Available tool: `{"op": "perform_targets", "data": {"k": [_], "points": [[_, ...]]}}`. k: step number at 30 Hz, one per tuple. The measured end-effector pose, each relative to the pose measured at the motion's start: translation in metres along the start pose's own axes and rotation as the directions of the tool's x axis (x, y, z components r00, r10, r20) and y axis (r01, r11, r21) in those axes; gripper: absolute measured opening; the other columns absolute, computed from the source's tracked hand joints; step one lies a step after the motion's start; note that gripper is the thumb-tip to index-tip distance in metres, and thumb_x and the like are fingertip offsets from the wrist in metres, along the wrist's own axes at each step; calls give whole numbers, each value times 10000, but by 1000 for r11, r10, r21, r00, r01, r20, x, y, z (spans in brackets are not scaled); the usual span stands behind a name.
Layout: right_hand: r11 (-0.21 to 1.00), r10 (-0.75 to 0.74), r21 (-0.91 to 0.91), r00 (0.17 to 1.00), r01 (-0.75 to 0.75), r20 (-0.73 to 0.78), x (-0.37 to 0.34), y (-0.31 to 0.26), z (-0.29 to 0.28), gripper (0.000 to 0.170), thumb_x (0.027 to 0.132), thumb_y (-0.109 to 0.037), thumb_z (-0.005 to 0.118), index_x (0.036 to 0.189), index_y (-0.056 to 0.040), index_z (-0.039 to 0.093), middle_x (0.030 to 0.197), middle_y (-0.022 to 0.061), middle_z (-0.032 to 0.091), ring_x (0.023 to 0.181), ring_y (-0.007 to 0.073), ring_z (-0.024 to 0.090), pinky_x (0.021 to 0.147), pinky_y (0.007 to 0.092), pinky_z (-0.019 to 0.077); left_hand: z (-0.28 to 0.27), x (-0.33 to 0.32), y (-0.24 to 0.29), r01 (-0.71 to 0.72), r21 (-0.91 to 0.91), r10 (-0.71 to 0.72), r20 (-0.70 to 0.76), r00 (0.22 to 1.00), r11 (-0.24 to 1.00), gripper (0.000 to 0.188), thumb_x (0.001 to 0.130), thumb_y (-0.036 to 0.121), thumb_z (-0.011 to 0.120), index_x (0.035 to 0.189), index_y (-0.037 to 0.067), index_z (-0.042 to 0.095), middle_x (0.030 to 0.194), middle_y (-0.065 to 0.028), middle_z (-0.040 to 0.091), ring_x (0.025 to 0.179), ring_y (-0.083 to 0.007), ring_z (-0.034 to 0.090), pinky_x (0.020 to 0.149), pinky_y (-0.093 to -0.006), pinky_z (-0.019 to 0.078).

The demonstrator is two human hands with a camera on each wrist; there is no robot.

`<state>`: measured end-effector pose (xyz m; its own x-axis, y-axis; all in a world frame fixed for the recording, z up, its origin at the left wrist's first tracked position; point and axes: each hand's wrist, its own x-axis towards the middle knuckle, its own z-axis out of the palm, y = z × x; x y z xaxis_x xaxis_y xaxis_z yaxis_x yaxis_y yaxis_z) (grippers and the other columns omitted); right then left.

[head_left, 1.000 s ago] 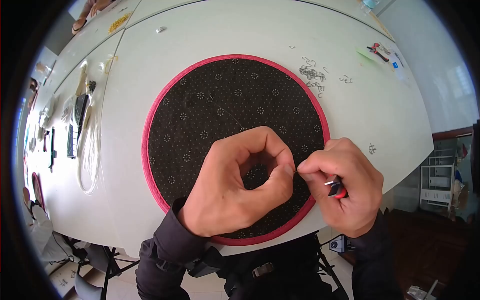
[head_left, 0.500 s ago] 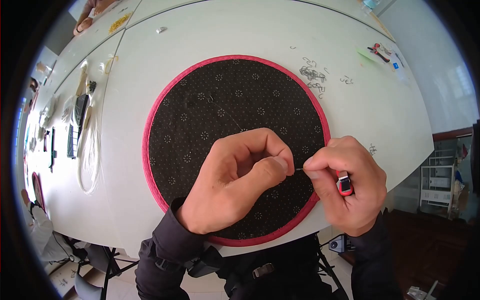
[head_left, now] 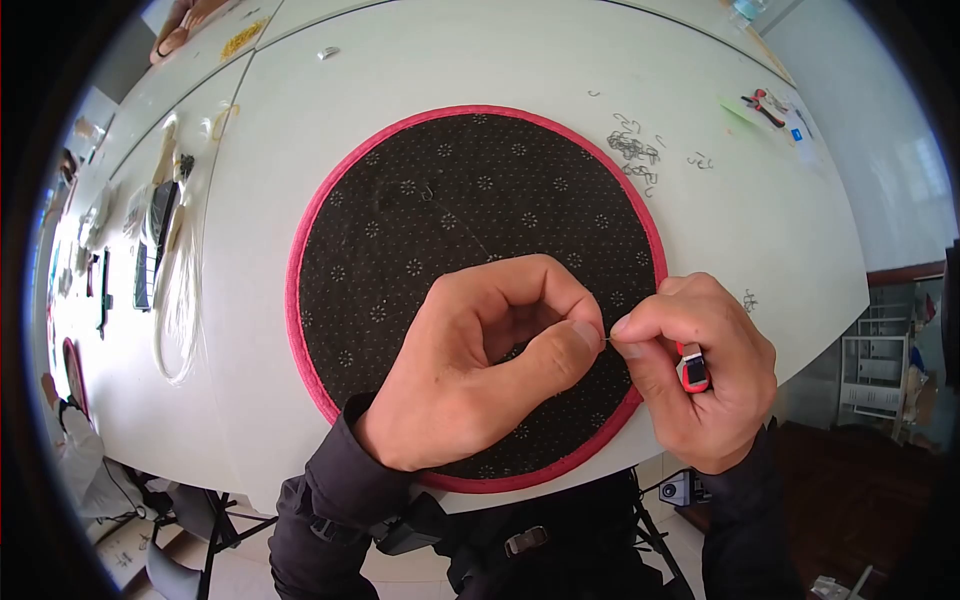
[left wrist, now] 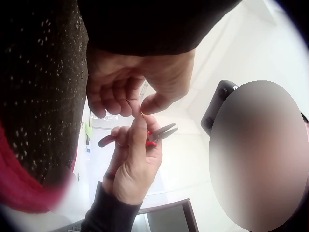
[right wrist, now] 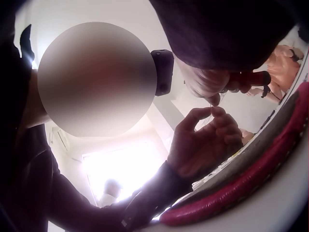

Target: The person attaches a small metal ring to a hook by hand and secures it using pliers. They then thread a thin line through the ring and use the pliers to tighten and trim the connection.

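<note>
Above the round dark mat [head_left: 390, 250] with a pink rim, my left hand [head_left: 480, 360] pinches a tiny thin piece [head_left: 607, 339] between thumb and forefinger. Close against it, the thumb and forefinger of my right hand [head_left: 705, 370] pinch the other side of that piece. Red-handled pliers [head_left: 694, 368] lie in my right palm; the left wrist view shows the pliers' jaws [left wrist: 166, 131] apart, pointing away from the fingertips. A fine line runs over the mat from a small hook [head_left: 428, 193] toward my left hand. What exactly the tiny piece is, I cannot tell.
A pile of metal hooks [head_left: 633, 150] lies right of the mat on the white table [head_left: 250, 200]. Another pair of pliers [head_left: 765, 108] is at the far right. Bundled clear line [head_left: 180, 290] lies at the left, yellow pieces [head_left: 243, 38] at the far left, near another person's arm.
Over the last second my left thumb drew back and returned to the fingertip. The hands parted slightly, and the pliers turned in my right palm. The mat shifted slightly in view.
</note>
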<state>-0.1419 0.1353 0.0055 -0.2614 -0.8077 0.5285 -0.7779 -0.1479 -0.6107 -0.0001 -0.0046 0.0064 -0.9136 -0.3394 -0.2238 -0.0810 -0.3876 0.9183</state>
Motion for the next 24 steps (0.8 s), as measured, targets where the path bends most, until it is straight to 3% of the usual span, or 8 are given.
{"op": "perform_targets", "data": {"k": [5,8,11,14,17,20,21,24], "points": [[999,25,20,999,-25,29,0,-2,-1,359,642,137,732,949,-43,684,737,32,572,624,169,536,522,298,428,-4,2,3,53,28,-54,39,998,998,132,864,100,576,902,-16,625,829,-50,617,785,-108,581,730,-262,461],[1000,-2,25,999,2,32,-1,0,-1,388,610,140,727,945,-51,690,719,25,544,612,170,516,514,300,413,-6,4,-5,54,-123,-44,83,996,991,116,847,85,566,877,-20,604,823,-62,611,776,-128,585,738,-277,470],[999,-6,50,1000,4,29,-3,2,1,409,581,140,720,939,-54,694,707,21,523,608,171,509,506,299,400,-9,5,-4,97,-127,-82,119,989,987,99,834,75,564,857,-19,586,821,-71,608,771,-137,586,735,-282,475],[999,-26,49,999,24,25,-4,5,3,380,614,134,714,941,-59,696,710,27,536,603,174,508,503,292,393,-13,6,-12,74,-185,-43,167,985,980,107,913,81,624,905,-25,614,832,-24,618,781,-65,555,707,-238,450],[999,27,44,999,-29,41,-1,2,2,309,703,119,715,957,-56,690,714,23,555,598,138,503,513,278,393,-6,4,-8,69,-160,-58,76,995,985,108,859,96,579,872,-11,582,814,-58,602,761,-126,588,731,-283,479],[907,355,215,932,-361,70,2,-10,-1,106,851,-6,694,949,-33,665,723,-3,567,617,77,485,541,247,384,-2,2,3,64,-26,-64,-20,998,998,105,878,96,593,888,-8,586,812,-40,595,751,-100,571,710,-266,471],[852,442,264,891,-453,103,4,-13,-3,65,892,-49,686,945,-25,657,726,-11,568,625,59,480,551,238,381,0,2,2,7,9,-7,-46,999,1000,98,879,88,598,888,-9,588,813,-34,592,749,-92,564,703,-258,465],[685,553,400,792,-609,258,9,-8,-8,196,961,-189,650,905,-2,633,726,-31,553,655,29,466,593,213,373,3,2,-4,-155,144,168,-88,982,977,76,883,60,611,886,-14,594,818,-21,584,743,-74,547,684,-239,450]]}}
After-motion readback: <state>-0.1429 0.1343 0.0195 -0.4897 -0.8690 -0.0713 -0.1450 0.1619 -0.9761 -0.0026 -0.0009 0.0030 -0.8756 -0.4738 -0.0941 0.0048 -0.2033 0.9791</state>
